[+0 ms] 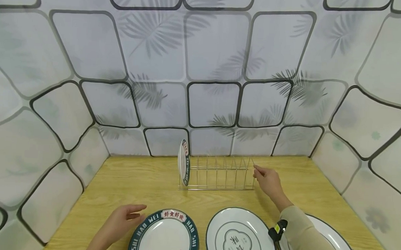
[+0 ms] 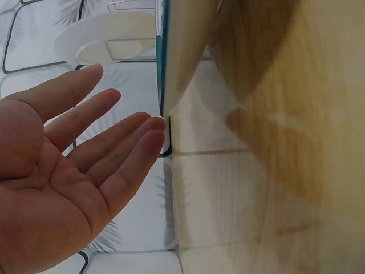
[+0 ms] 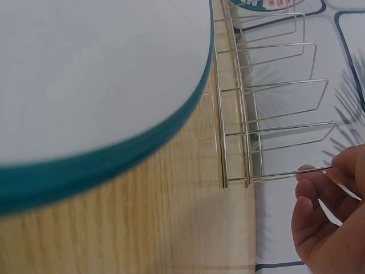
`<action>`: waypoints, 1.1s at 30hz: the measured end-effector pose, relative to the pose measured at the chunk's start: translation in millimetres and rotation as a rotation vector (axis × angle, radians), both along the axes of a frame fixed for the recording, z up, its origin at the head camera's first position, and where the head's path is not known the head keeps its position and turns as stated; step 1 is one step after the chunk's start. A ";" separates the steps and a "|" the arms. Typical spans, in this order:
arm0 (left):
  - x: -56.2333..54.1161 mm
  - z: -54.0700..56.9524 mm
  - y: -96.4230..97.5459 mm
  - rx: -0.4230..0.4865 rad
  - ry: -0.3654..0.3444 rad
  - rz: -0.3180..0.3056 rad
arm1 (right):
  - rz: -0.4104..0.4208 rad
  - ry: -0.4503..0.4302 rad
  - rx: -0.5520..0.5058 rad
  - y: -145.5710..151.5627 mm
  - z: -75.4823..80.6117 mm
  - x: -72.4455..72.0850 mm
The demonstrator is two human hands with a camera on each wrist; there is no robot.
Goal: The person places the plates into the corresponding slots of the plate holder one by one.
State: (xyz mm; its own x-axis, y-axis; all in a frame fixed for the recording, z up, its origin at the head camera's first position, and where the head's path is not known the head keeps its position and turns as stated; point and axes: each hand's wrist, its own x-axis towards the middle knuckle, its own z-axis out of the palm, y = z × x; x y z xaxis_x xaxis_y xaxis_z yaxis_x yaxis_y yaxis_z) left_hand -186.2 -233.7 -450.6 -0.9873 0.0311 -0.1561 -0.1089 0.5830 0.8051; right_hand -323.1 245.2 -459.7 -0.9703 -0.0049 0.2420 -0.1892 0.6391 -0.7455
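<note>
A wire dish rack stands toward the back of the table, with one plate upright in its left end. My right hand pinches the end wire at the rack's right side; the right wrist view shows thumb and finger on that wire. Beside the blue-rimmed plate at the front, my left hand hovers with its fingers loosely extended. In the left wrist view the left hand holds nothing, its fingertips close to a plate's edge.
A white plate with a flower-shaped emblem lies at the front middle. Another white plate sits to its right, partly under my right forearm. Patterned walls enclose the wooden table at the back and sides.
</note>
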 end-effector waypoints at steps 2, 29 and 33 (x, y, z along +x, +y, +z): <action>1.5 -0.8 -1.4 0.023 -0.024 -0.012 | 0.005 -0.006 0.000 0.5 0.2 0.0; 8.3 -20.7 -10.7 0.004 -0.187 -0.142 | 0.011 -0.019 -0.025 1.2 -1.9 0.4; 8.6 -19.4 -11.2 -0.011 -0.180 -0.146 | 0.011 -0.021 -0.027 1.3 -1.7 -0.6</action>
State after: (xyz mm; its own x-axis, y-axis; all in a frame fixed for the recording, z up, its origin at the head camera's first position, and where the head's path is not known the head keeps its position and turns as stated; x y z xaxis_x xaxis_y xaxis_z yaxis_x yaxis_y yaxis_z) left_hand -177.6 -245.0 -469.9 -0.9286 0.1691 -0.3303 -0.1638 0.6120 0.7737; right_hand -323.7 246.5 -461.3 -0.9750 -0.0091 0.2219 -0.1801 0.6168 -0.7662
